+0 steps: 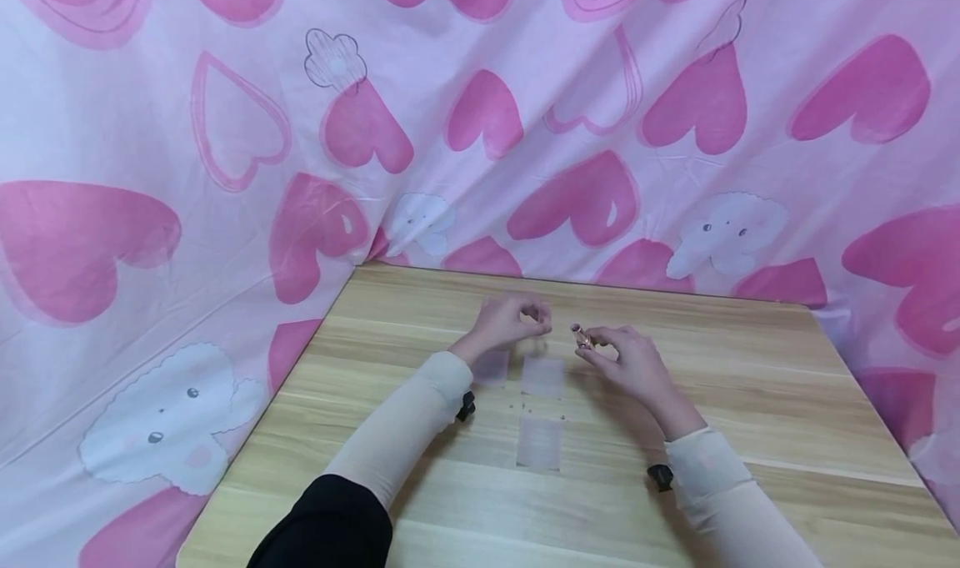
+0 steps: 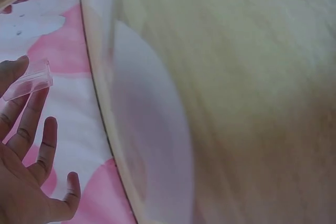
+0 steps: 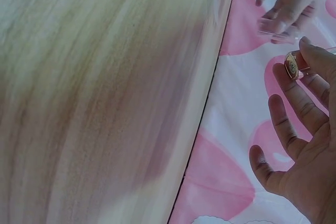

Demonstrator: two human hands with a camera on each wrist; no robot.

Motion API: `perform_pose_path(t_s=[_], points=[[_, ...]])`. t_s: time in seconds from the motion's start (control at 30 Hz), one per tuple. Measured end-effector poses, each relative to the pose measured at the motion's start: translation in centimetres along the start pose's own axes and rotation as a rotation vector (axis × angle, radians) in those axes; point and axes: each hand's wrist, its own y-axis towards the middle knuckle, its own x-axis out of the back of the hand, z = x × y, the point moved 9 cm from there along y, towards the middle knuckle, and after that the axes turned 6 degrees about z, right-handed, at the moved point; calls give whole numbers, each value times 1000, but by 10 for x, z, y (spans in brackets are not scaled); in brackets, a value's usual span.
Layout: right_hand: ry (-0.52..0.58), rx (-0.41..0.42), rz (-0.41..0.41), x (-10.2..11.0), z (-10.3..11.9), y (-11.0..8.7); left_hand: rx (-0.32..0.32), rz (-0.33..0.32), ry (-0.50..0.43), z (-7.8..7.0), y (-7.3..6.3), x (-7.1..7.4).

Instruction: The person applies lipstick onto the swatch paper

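Observation:
My left hand (image 1: 510,319) pinches a small clear plastic cap (image 2: 35,80) between thumb and fingertips, above the far middle of the table. In the left wrist view its other fingers are spread. Across a short gap, my right hand (image 1: 626,359) holds a slim rose-gold lipstick tube (image 1: 581,337) by thumb and fingertips, tilted, with one end toward the left hand. A round gold end with an emblem (image 3: 292,65) shows in the right wrist view; the fingers hide part of the tube. The clear cap and the tube are apart.
Flat, translucent pinkish squares lie on the wooden table (image 1: 750,401): a left one (image 1: 491,369), a middle one (image 1: 543,376) and a nearer one (image 1: 538,444). Several tiny bits (image 1: 525,407) are scattered between them. Heart-patterned cloth (image 1: 420,134) hangs behind and beside the table.

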Motion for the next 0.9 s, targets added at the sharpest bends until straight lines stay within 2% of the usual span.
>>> perform_pose_path(t_s=[0.13, 0.27, 0.67, 0.9], points=[[-2, 0, 6, -1, -1, 0, 23, 30, 13, 9, 2, -11], [-10, 7, 4, -3, -1, 0, 38, 30, 45, 14, 2, -18], [-11, -1, 4, -5, -4, 1, 54, 56, 75, 13, 4, -21], [-9, 9, -7, -6, -3, 1, 75, 78, 147, 15, 4, -24]])
